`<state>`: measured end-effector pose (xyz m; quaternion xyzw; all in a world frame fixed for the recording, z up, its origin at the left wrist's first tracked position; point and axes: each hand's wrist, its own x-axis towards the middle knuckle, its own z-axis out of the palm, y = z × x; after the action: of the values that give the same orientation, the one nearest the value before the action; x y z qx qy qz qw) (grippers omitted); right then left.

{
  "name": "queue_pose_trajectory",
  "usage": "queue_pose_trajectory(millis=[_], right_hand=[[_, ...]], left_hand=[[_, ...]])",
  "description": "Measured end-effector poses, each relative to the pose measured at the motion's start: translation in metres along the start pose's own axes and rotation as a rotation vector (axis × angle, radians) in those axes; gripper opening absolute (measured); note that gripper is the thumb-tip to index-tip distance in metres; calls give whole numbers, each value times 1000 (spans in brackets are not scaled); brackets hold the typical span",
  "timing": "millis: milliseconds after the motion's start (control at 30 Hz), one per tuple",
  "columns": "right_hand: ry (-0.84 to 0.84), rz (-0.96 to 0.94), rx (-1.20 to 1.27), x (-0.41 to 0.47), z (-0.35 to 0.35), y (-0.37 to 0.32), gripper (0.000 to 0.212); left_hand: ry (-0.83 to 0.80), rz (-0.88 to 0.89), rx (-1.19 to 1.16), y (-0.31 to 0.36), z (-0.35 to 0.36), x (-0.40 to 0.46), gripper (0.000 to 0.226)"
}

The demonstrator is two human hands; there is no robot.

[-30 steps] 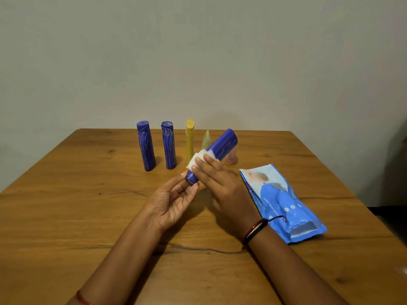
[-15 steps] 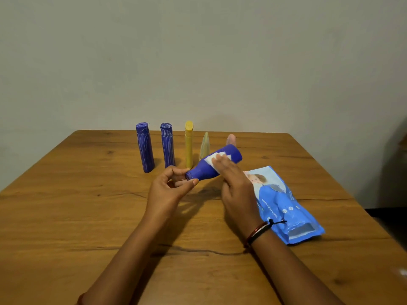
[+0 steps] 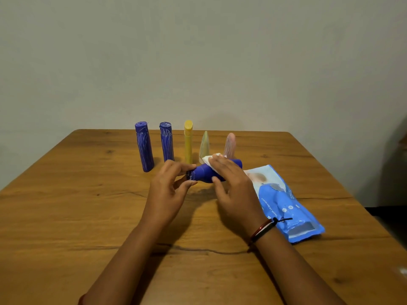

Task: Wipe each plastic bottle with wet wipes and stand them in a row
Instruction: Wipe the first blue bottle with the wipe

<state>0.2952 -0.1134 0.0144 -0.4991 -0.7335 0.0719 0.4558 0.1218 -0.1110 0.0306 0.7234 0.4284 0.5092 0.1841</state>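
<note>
A blue plastic bottle (image 3: 203,172) lies almost level in the air between both hands, above the table. My left hand (image 3: 170,190) pinches its cap end with thumb and fingers. My right hand (image 3: 231,183) wraps over its body and presses a white wet wipe (image 3: 208,159) against it. Behind stand two blue bottles (image 3: 144,147) (image 3: 166,143), a yellow bottle (image 3: 188,142), a pale green tube (image 3: 204,146) and a pink tube (image 3: 230,144) in a row.
A blue pack of wet wipes (image 3: 284,203) lies flat on the wooden table (image 3: 66,216), just right of my right hand. A plain wall rises behind the table's far edge. A dark object sits at the far right edge of view.
The held bottle has tilted down from a steep slant to nearly level. My right hand and the wipe slid along its body toward the far end.
</note>
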Motion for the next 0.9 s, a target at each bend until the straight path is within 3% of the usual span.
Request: queue_pose_trajectory(millis=[133,267,400,533,700,900], right_hand=[[-99,-108,-124,0,-1,-3,57],[-104,-50,-149,0,4,-3,52],[-57,-11,-124,-1,5,-3,50],[-32,-31,-135,-3,12,-6,50],[-6,-63,-166,-5,21,-13,52],[-29,-94,-145,-8,21,-18,48]], left_hand=[[-46,41,40,-4,-2,1,33],[-94,40,39,-5,-1,1,35],[-17,-198,-219,-7,6,2,48],[24,-383,-382,-10,12,-1,34],[11,-563,-683,-12,11,0,33],[46,-559,-653,-12,9,0,34]])
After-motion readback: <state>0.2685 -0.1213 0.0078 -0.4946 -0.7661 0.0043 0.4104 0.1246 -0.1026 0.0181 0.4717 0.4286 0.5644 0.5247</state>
